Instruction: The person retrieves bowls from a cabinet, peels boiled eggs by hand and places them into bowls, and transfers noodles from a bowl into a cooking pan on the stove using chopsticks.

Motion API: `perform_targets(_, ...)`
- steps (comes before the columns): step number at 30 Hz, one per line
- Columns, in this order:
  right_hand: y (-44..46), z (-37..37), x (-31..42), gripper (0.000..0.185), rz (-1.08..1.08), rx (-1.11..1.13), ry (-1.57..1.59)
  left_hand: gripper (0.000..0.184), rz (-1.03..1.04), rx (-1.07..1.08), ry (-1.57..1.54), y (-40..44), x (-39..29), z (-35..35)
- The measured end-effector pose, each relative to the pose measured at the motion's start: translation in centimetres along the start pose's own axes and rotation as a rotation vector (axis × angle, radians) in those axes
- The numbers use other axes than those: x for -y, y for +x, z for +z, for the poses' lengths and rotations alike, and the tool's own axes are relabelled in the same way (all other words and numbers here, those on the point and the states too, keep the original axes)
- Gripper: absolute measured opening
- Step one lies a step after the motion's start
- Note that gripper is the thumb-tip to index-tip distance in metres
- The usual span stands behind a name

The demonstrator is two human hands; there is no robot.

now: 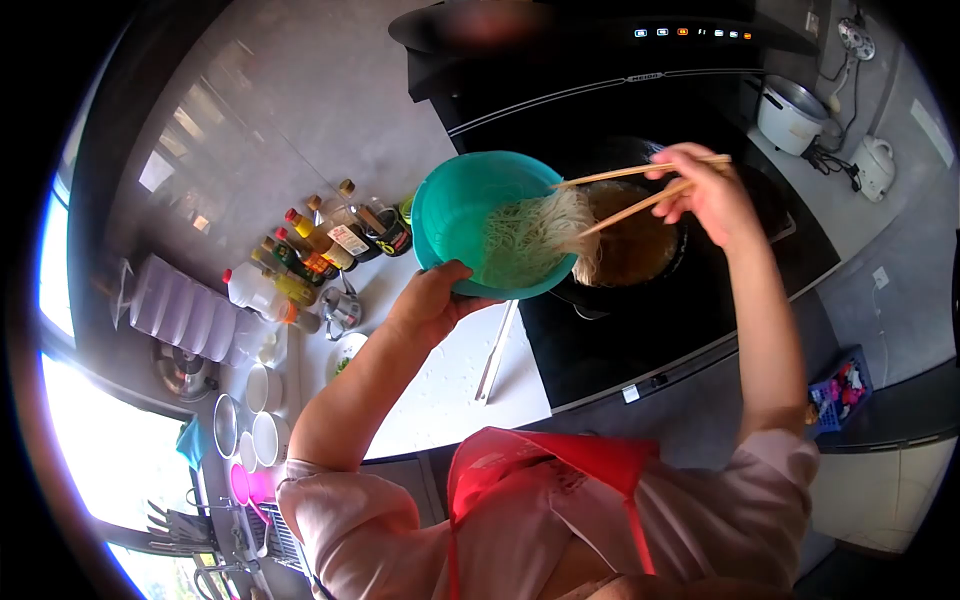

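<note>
My left hand (437,303) grips the rim of a green plastic bowl (450,205), its thumb over the near edge. The bowl tilts to the right beside a dark wok (683,250) on the stove. Pale thin noodles (535,235) lie in the bowl and hang over its right rim towards the brown liquid (640,240) in the wok. In my right hand (705,190) is a pair of wooden chopsticks (640,210), spread apart, with their tips at the noodles. Where the lowest noodles end is hard to make out.
Several sauce bottles (325,240) line the wall at left, near a metal pot (342,308). White bowls (268,437) stand at far left. A white rice cooker (790,115) sits right of the black cooktop (590,350). The range hood (600,60) overhangs the back.
</note>
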State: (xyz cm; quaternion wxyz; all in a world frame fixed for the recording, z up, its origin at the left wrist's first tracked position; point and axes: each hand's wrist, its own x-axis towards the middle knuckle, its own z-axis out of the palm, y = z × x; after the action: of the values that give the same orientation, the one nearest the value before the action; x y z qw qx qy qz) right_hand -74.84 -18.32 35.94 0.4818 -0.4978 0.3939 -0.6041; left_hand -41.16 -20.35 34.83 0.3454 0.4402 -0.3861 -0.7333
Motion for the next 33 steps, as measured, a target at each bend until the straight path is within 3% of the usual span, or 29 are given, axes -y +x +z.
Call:
perform_targets(3, 1.4, 3.0, -0.7, 0.024, 0.043, 0.094, -0.173, 0.039, -0.001, -0.038, 0.001, -0.1, -0.2, 0.3)
perform_targets(7, 3.3, 4.7, -3.3, 0.028, 0.105, 0.095, -0.165, 0.040, 0.016, -0.051, 0.024, -0.3, -0.7, 0.7)
perform_targets(10, 3.9, 4.4, -5.3, 0.032, 0.095, 0.013, -0.080, 0.041, 0.029, -0.033, 0.023, -0.2, -1.0, 0.7)
perform_targets(12, 4.0, 3.8, -6.6, 0.036, 0.163, -0.159, 0.110, 0.042, 0.037, -0.014, 0.019, -0.1, -1.2, 0.5)
perform_targets(19, 4.3, 1.4, -9.8, 0.030, 0.337, -0.307, 0.515, 0.042, 0.036, -0.024, 0.021, 0.1, -1.3, 0.3)
perform_targets(26, 4.3, -0.8, -7.7, 0.027, 0.254, -0.436, 0.623, 0.043, 0.003, -0.055, -0.026, 0.3, -1.3, 0.3)
perform_targets(33, 4.2, -8.3, -6.9, 0.025, 0.129, -0.505, 0.666, 0.044, 0.025, -0.030, -0.046, 0.8, -1.0, -1.0)
